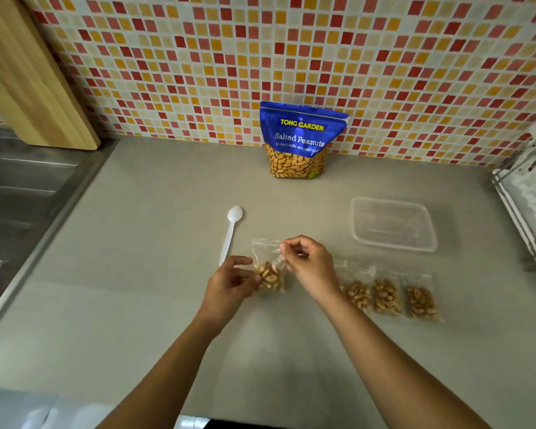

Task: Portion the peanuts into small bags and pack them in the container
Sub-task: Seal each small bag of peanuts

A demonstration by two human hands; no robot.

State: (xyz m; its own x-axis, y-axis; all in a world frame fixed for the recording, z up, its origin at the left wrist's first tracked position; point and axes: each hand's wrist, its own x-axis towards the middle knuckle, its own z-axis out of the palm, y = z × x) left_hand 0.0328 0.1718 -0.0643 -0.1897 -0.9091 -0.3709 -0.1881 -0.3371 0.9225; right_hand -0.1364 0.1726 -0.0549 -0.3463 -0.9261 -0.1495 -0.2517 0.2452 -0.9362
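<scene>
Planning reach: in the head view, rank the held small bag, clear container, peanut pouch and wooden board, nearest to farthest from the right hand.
1. Small bag, pinched in the right hand.
2. Clear container, to its right.
3. Peanut pouch, against the back wall.
4. Wooden board, far left.

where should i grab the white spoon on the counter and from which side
Take the spoon by its handle, pinched across its narrow width from above. It lies flat, bowl toward the wall, handle end toward the person, beside the left hand, which now holds the small bag.
</scene>
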